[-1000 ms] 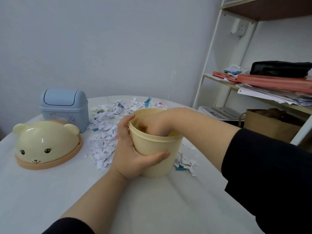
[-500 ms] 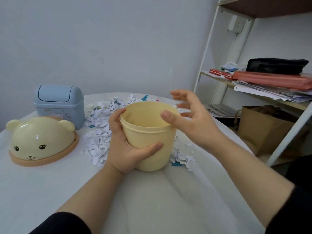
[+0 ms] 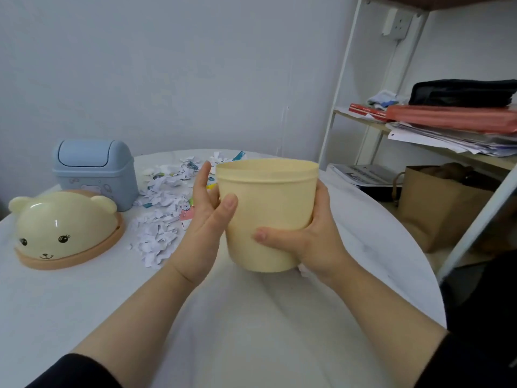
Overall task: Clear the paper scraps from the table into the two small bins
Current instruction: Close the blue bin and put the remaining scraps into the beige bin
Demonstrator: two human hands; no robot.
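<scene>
Across the far side of the table (image 3: 251, 331), left of centre: paper scraps (image 3: 159, 222), mostly white with a few coloured bits, strewn in a loose drift. Look feather-light and limp; likely to flutter off at a quick sweep, cling to skin, or slip through spread fingers. Probably best pinched up in small bunches or raked together with a cupped palm, then dropped from close above an opening.

Just right of the drift: yellow bin (image 3: 268, 214), lidless and upright, its inside hidden from this angle. Seems thin, stiff plastic, light and smooth-walled, so worth holding by the body below the rim band. Clasped on its right by the right hand (image 3: 313, 245), thumb laid across the lower front, fingers curled round the far side. Flanked on its left by the left hand (image 3: 205, 222), fingers straight and pointing up along the wall, thumb resting on the front. Cannot tell whether the base touches the table.

Further left: bear-faced lid (image 3: 64, 228), lying dome-up, and just behind it the blue bin (image 3: 95, 175), swing flap closed. Off to the right, apart from the table: shelf (image 3: 447, 144) stacked with papers, brown paper bag (image 3: 442, 208) below.
</scene>
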